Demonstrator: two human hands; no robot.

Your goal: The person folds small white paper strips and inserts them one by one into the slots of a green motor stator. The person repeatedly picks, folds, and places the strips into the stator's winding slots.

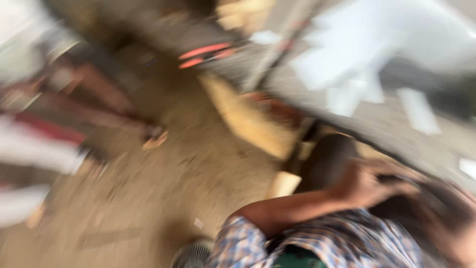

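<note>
Checked sleeve (317, 243) nearest; left hand (369, 186) gripping dark blurry object (421, 198), right hand grip unreadable. Heavy blur: risk of slipping, hitting plank (248, 119).

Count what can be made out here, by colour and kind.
Red-orange bars: 2
Tan wooden pieces: 2
Round grey grille: 1
Checked sleeve: 1
Total: 6
The white patches are too blurred to count.

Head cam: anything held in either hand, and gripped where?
Cannot be told. The frame is motion-blurred: one hand closes over a dark shape, but the object and grip point are unreadable. The other hand is a blur.
</note>
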